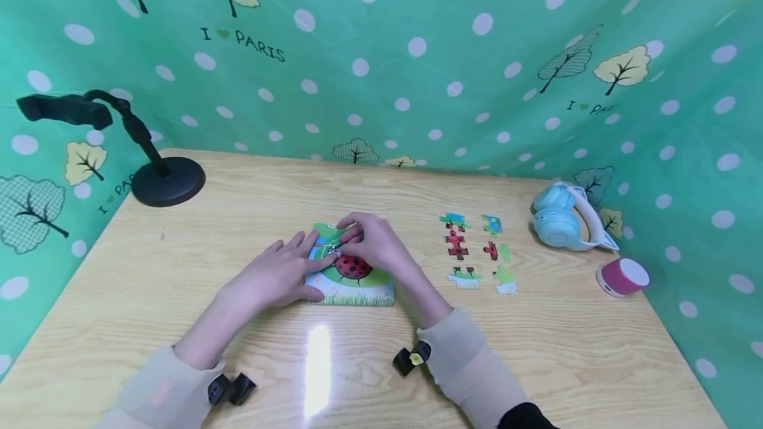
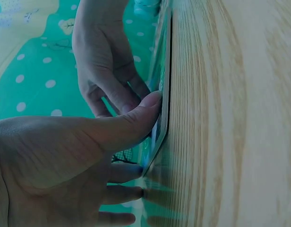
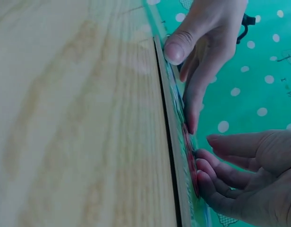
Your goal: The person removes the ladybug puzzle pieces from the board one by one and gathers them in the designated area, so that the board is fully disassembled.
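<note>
A jigsaw board [image 1: 357, 298] with a red ladybug picture [image 1: 353, 268] lies on the table, its lower edge lined with grass. My left hand [image 1: 275, 278] rests on the board's left side; its index finger reaches toward the ladybug's head and its thumb sits at the near left corner. From the right, my right hand [image 1: 377, 241] bends over the upper part of the picture. In the right wrist view the bent fingertips of that right hand [image 3: 249, 177] touch the board's surface, with no piece visible between them. The right hand hides the board's upper right.
Several loose jigsaw pieces [image 1: 456, 243] lie in two columns right of the board. Blue headphones [image 1: 559, 220] and a pink-and-white cylinder [image 1: 623, 277] stand at the far right. A black stand [image 1: 168, 181] is at the back left of the wooden table [image 1: 536, 363].
</note>
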`<state>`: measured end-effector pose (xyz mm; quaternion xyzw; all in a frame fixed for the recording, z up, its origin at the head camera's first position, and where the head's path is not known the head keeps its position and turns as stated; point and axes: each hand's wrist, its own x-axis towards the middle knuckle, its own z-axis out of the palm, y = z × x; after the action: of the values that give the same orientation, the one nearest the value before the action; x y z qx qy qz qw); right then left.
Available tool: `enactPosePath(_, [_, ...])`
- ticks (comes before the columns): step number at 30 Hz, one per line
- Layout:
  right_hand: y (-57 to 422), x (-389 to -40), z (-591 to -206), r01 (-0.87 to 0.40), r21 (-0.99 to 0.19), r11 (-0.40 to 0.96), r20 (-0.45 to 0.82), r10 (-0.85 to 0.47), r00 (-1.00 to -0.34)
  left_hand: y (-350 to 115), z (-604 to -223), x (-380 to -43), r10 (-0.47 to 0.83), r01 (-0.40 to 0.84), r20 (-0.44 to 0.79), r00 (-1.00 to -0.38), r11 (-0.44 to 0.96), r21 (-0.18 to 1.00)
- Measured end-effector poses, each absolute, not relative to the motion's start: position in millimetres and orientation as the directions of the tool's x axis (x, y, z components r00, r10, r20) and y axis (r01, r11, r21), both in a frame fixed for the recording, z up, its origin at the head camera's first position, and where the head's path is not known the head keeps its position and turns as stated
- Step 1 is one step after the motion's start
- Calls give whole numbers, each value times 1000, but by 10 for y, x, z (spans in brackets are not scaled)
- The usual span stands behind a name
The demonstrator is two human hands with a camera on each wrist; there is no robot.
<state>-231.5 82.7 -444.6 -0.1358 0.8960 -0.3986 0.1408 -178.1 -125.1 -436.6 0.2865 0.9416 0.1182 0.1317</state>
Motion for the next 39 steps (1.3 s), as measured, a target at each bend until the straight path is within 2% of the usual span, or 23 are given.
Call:
enactPosePath(7, [767,-2267,-4439,-151,-720,678,-131,-346,-929,-1258,-4359,-1767,571,514,-183,-800,810,283])
enactPosePath(24, [779,-2276,-4469,-143,-721,678,-161,-365,-917,-1253,-4368,-1759,577,523,-177,-797,807,275])
enactPosePath(30, [772,-2287,-4479,-154,-683,714,-187,-374,-908,-1244,-4375,-1767,581,533,-162,-797,804,263])
enactPosePath(39, [769,-2289,-4487,-140,-689,711,-190,-364,-912,-1234,-4395,-1797,599,560,-121,-792,790,250])
